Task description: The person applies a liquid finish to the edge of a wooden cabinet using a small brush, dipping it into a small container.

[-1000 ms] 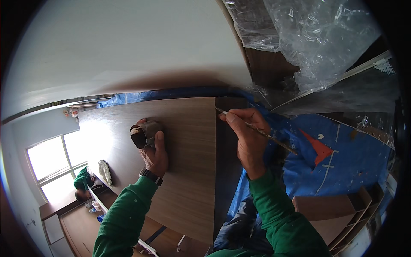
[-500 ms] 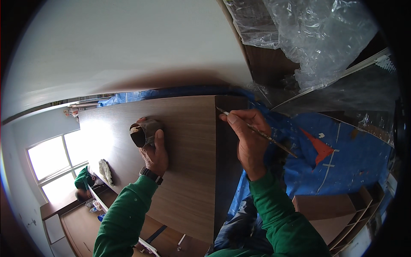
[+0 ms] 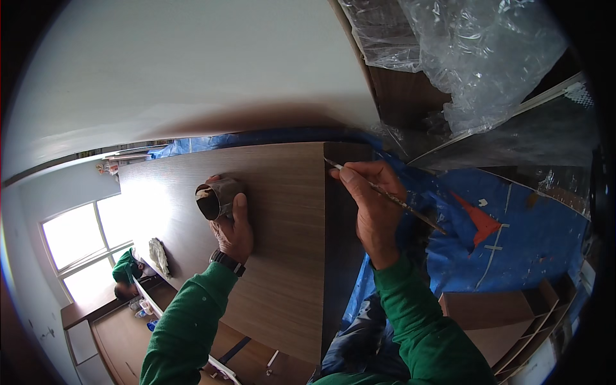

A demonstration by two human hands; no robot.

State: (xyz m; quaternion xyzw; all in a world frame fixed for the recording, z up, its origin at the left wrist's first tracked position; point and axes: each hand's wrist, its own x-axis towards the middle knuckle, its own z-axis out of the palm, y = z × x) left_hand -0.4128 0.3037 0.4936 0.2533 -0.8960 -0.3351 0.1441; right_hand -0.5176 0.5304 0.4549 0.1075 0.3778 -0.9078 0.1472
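Note:
My left hand [image 3: 234,234] is wrapped round a small dark can [image 3: 224,194], tilted so its open mouth faces left, above a wood-grain panel [image 3: 282,237]. What the can holds is too dark to make out. A thin paintbrush [image 3: 414,212] with a stained handle is pinched in my right hand [image 3: 375,205]. Its tip lies at the corner where the panel's broad wood-grain face meets its dark right side [image 3: 343,231], near the far end. Both forearms wear green sleeves.
A crumpled cloth [image 3: 158,258] lies at the panel's left edge. Beyond it, a person in green [image 3: 126,268] bends down near a bright window [image 3: 74,237]. Blue sheeting [image 3: 520,256] with a red-orange patch [image 3: 481,224] spreads at right, below clear plastic wrap [image 3: 481,51]. Wooden shelving [image 3: 487,311] stands lower right.
The brush tip and right hand have barely shifted at the panel's corner. The left hand keeps the can in nearly the same place. The person at far left has bent slightly lower.

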